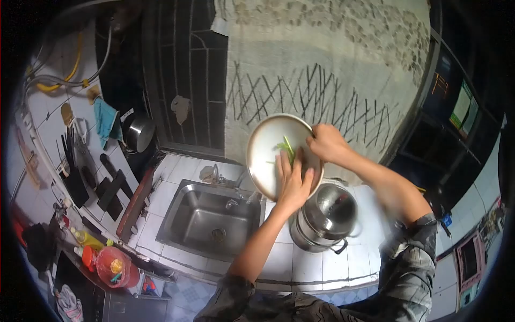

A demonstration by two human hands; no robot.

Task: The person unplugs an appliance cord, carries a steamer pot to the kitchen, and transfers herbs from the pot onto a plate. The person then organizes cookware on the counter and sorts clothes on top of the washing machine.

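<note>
A shallow white bowl point(264, 145) with a brown rim is tilted toward the camera, above the counter between the sink and a pot. My right hand point(327, 143) grips its right edge, fingers closed round the rim. Inside the bowl lie a few green vegetable pieces point(288, 146). My left hand point(294, 180) reaches into the bowl with its fingers apart, at the lower end of the greens; whether it grips any of them I cannot tell. Just below the bowl, at the right, stands a steel pot point(316, 239) with a shiny lid point(337, 209).
A steel sink point(206, 214) with a tap point(215, 174) is set in the white tiled counter point(335, 268). Knives point(110, 188) and a pan point(140, 134) hang at the left. A red container point(115, 265) stands at the lower left. A patterned curtain point(322, 48) hangs behind.
</note>
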